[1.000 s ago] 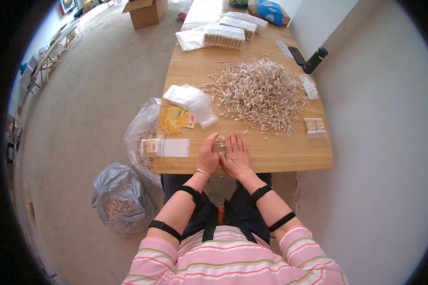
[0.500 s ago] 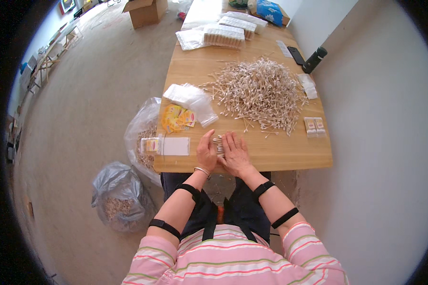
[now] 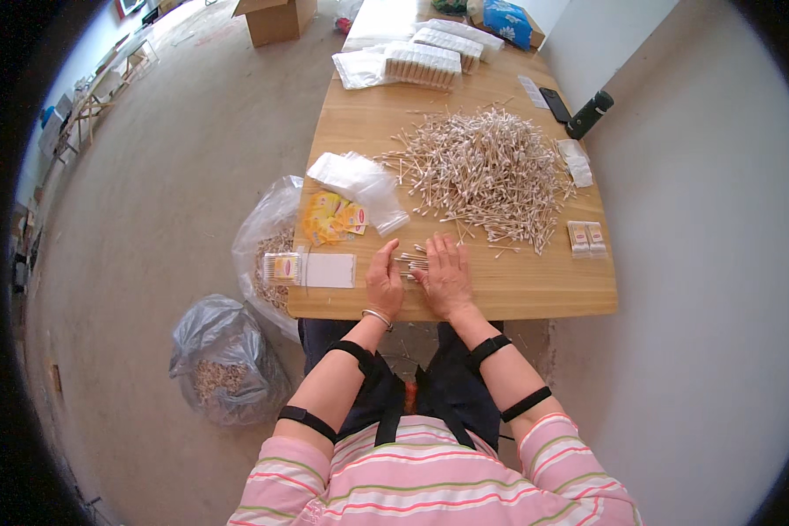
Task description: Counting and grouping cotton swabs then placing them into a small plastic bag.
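Observation:
My left hand (image 3: 384,279) and my right hand (image 3: 445,273) lie side by side on the wooden table (image 3: 535,289) near its front edge. Between them is a small bundle of cotton swabs (image 3: 411,261), which both hands press together from either side. Just beyond the hands spreads a big loose heap of cotton swabs (image 3: 486,167). To the left of my left hand lie a white card (image 3: 328,270) and a small filled packet (image 3: 281,266).
Clear empty bags (image 3: 359,182) and yellow labels (image 3: 331,219) lie left of the heap. Two small packets (image 3: 586,237) sit at the right edge. Packed bundles (image 3: 422,63), a phone (image 3: 555,103) and a dark bottle (image 3: 589,114) are farther back. Plastic bags (image 3: 223,359) stand on the floor at left.
Both hands have spread slightly apart and flattened onto the table, and the swab bundle now lies between them instead of being held up in the fingers.

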The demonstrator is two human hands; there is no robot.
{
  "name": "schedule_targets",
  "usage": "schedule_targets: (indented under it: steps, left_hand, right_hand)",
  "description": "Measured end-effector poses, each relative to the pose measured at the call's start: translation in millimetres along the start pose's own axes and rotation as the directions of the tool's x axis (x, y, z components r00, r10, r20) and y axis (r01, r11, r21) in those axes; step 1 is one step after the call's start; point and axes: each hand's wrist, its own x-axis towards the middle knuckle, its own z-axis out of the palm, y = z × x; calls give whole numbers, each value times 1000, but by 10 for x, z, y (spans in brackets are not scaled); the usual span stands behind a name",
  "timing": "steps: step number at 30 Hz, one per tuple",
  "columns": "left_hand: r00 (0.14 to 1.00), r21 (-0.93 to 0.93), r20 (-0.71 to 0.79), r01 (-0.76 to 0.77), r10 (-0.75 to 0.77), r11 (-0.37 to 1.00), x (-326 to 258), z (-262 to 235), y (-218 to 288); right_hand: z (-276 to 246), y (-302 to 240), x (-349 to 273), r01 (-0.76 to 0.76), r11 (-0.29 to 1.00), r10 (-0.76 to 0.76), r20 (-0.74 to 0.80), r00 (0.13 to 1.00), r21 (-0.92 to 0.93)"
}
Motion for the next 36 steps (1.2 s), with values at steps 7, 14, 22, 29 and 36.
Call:
schedule_targets:
  steps: [7,14,22,29,36]
  left_hand:
    - [999,-67,4,45,-45,997,-4,13,-50]
    - [998,-118,-16,64,-66,991,5,18,-51]
    - [999,-106,6,41,-40,994,46,20,14]
    - [991,-359,10,128,-133,924,49,-24,-144]
    - [986,-439,-34,131,-162,889,58,8,-164]
  right_hand:
    - [-10,-182,-4,-51,904,65,-17,998,424]
    - [52,-51,34,-301,457,482,52,875,837]
    - [51,-180,-32,-169,617,293,-25,956,768]
    - [-166,-342,-192,75,990,-115,377,919,120]
    - [-71,-467,-122,-8,999,19,381,924,-31]
